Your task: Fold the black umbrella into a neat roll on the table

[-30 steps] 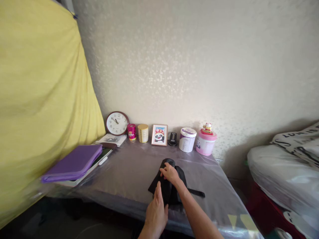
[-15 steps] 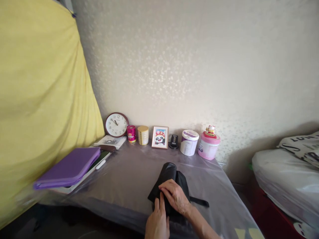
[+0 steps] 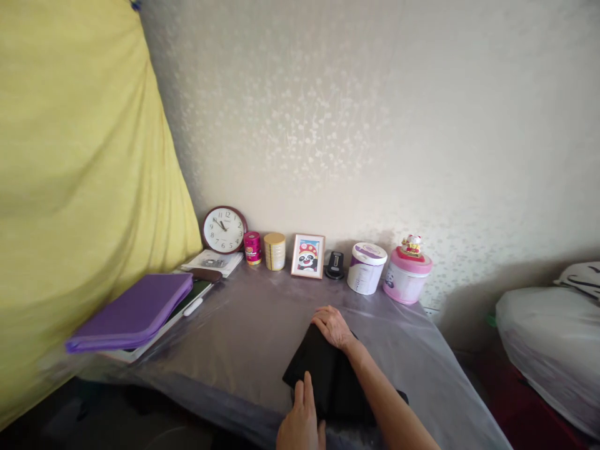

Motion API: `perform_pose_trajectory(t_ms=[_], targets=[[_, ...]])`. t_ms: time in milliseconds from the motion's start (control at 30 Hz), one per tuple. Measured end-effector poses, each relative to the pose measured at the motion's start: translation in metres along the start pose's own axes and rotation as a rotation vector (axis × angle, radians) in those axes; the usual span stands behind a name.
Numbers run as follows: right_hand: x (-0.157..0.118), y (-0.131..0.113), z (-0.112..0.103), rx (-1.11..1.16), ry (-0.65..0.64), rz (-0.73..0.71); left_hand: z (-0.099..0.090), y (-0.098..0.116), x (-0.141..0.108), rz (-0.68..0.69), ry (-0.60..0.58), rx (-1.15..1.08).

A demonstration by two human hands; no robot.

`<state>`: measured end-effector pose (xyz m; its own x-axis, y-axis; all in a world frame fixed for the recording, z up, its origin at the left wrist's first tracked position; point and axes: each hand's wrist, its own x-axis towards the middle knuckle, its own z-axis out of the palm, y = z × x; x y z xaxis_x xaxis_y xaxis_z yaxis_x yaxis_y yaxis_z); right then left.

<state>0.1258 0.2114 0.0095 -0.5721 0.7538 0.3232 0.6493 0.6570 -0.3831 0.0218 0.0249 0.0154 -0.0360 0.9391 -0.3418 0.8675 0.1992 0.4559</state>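
Note:
A folded black fabric item (image 3: pixel 323 369) lies on the table near its front edge; its exact kind cannot be made out. The far edge of the fabric is under my right hand (image 3: pixel 332 326), whose fingers curl over it. On the near left part rests my left hand (image 3: pixel 302 412), index and middle fingers stretched out along the cloth. A bit of black strap (image 3: pixel 402 396) pokes out to the right, beyond my right forearm.
Along the wall stand a clock (image 3: pixel 225 230), a pink tin (image 3: pixel 252 249), a yellow-lidded can (image 3: pixel 274 252), a picture frame (image 3: pixel 308 256), a small black stand (image 3: pixel 334 266) and two tubs (image 3: pixel 366 270). A purple folder (image 3: pixel 131 312) lies at left beside a yellow curtain (image 3: pixel 84 187).
My right hand has moved from the middle of the black fabric to its far edge. The raised fold there now lies flatter and wider. My left hand remains at the near side.

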Motion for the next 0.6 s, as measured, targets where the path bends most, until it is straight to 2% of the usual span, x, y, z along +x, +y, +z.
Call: perform_pose_trajectory(t_ms=[100, 200, 300, 367, 467, 600], targets=[[0.010, 0.010, -0.001, 0.000, 0.036, 0.147, -0.001, -0.002, -0.001, -0.001, -0.003, -0.017], [0.006, 0.022, -0.008, -0.018, 0.138, 0.326, 0.000, -0.004, -0.002, 0.012, 0.024, -0.028], [-0.015, 0.031, -0.020, -0.014, 0.247, 0.477, 0.003, -0.004, -0.005, 0.018, 0.083, -0.012], [-0.036, 0.031, -0.029, 0.002, 0.294, 0.529, 0.005, -0.004, -0.008, 0.016, 0.134, 0.011], [-0.067, 0.012, -0.036, 0.081, 0.351, 0.490, 0.005, -0.004, -0.012, 0.018, 0.184, 0.038], [-0.092, -0.035, -0.028, 0.183, 0.371, 0.164, 0.003, -0.005, -0.016, 0.024, 0.205, 0.063]])
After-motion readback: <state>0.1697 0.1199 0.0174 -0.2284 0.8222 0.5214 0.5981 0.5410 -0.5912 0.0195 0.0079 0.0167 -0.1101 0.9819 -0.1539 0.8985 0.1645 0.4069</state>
